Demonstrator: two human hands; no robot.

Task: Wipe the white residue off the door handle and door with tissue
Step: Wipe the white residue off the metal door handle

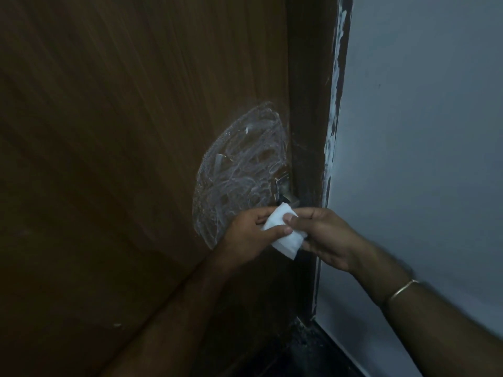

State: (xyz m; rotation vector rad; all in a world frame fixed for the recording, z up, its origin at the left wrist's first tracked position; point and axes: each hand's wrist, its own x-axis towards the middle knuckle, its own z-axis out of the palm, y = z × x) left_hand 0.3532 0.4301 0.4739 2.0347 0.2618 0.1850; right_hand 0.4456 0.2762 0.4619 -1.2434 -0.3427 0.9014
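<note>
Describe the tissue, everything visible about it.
The tissue is white, soft-looking paper folded into a small thick pad, roughly rectangular, clean as far as the dim light shows. It is held tilted in front of the door, just below the metal handle and beside the lower edge of the white residue. Both hands pinch it: the left hand from the left, the right hand with its thumb on top. Whether it touches the door cannot be told.

A plain pale blue-grey painted wall point(424, 148) stood in dim light, its edge meeting a dark brown wooden door frame point(310, 104) smeared with pale paint, above a dark speckled floor point(307, 346).
</note>
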